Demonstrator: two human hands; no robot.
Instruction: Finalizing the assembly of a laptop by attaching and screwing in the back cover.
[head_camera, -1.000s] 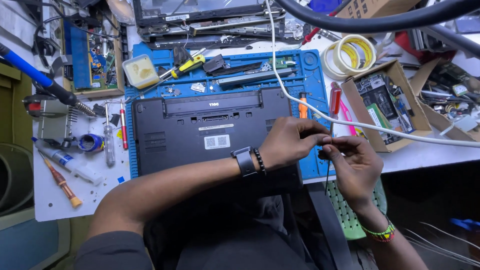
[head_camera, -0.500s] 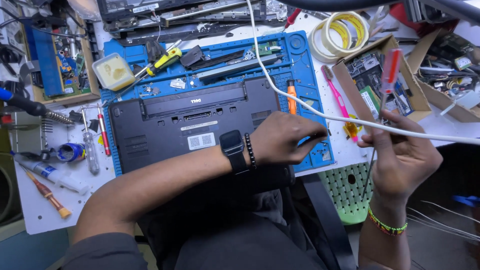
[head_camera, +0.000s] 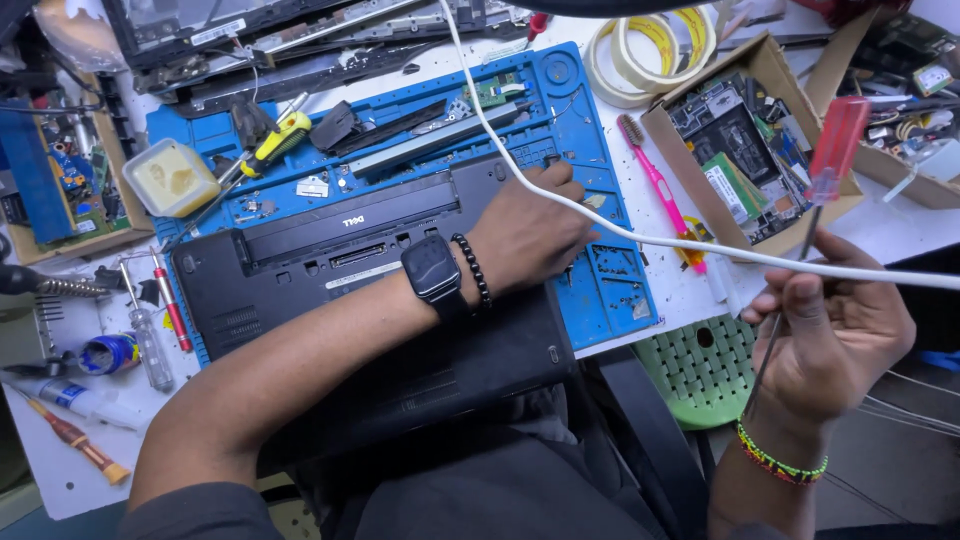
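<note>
Steadying the upturned black laptop (head_camera: 330, 290) on the blue mat (head_camera: 600, 180) works best with the left hand (head_camera: 525, 232) pressed flat at its far right corner, holding nothing. The right hand (head_camera: 835, 335), right of the table (head_camera: 60, 470), is closed on the red-handled screwdriver (head_camera: 835, 150); keep its tip clear of the white cable (head_camera: 640, 235).

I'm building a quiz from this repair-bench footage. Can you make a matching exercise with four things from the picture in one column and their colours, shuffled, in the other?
Things:
1. screwdriver handle in the right hand
2. toothbrush on the table
3. work mat
4. laptop under the left hand

Colours:
A. black
B. pink
C. clear red
D. blue

Pairs: 1-C, 2-B, 3-D, 4-A
</note>
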